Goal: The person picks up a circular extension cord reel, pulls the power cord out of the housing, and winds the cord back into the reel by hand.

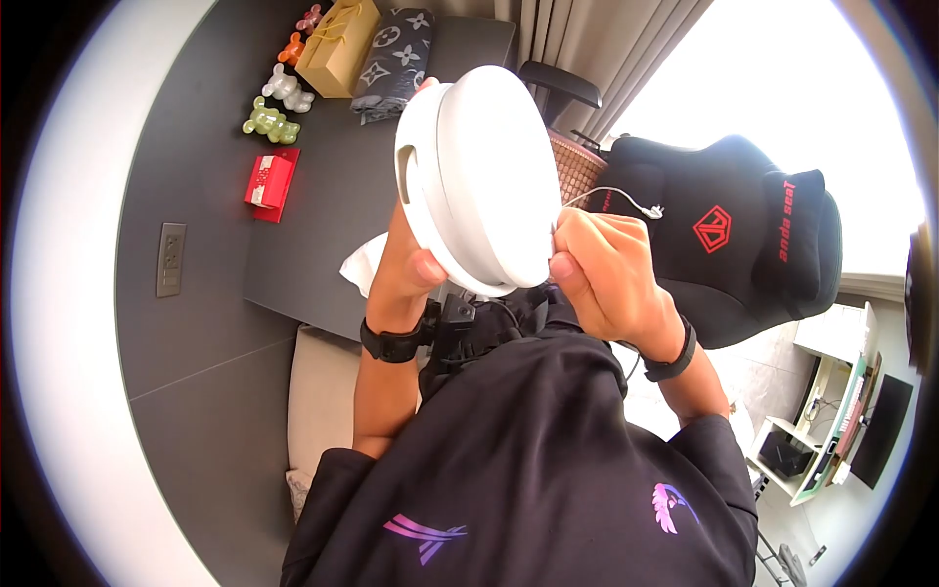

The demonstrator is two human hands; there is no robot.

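A white round casing (499, 176), built of two stacked discs with a groove between them, is held up in front of my chest. One side of it has an oval slot. My left hand (403, 264) grips the casing from behind its left edge; the thumb and a fingertip show, the rest is hidden. At the casing's right edge my right hand (606, 269) is closed, thumb against curled fingers. A thin white cable (608, 189) rises from behind this hand and ends in a small white plug. I cannot see whether the fingers pinch the cable or the casing.
Behind stands a dark grey table (323, 235) with a yellow gift bag (337, 49), a folded patterned cloth (396, 59), several glossy bear figures (272, 121) and a red box (272, 184). A black chair (724, 235) is at the right, near a woven basket (575, 168).
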